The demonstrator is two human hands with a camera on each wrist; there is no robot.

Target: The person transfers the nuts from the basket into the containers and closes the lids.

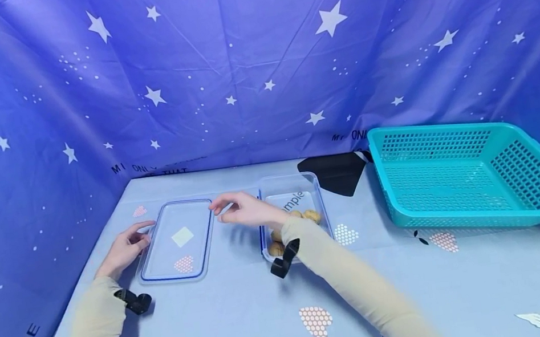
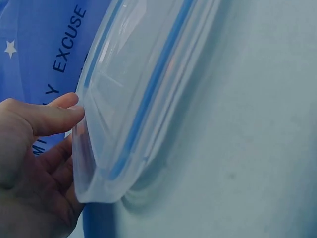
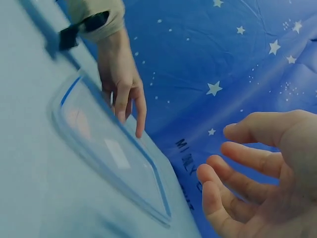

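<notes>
A clear lid with a blue rim [image 1: 177, 242] lies flat on the light blue tablecloth. My left hand [image 1: 138, 236] rests against its left edge. The thumb [image 2: 59, 116] touches the rim of the lid [image 2: 133, 99], and the straight fingers [image 3: 126, 106] lie along its side. My right hand [image 1: 221, 210] hovers just right of the lid, fingers spread and loosely bent, holding nothing. Behind that wrist stands the clear container [image 1: 314, 185], which holds several brown round pieces [image 1: 310, 216]. The right wrist view shows the right hand [image 3: 233, 163] in the air, apart from the lid [image 3: 114, 153].
A teal mesh basket [image 1: 468, 175] sits at the right of the table, with nothing in it. A black patch of cloth [image 1: 338, 173] lies behind the container. Blue starred fabric walls the table on three sides.
</notes>
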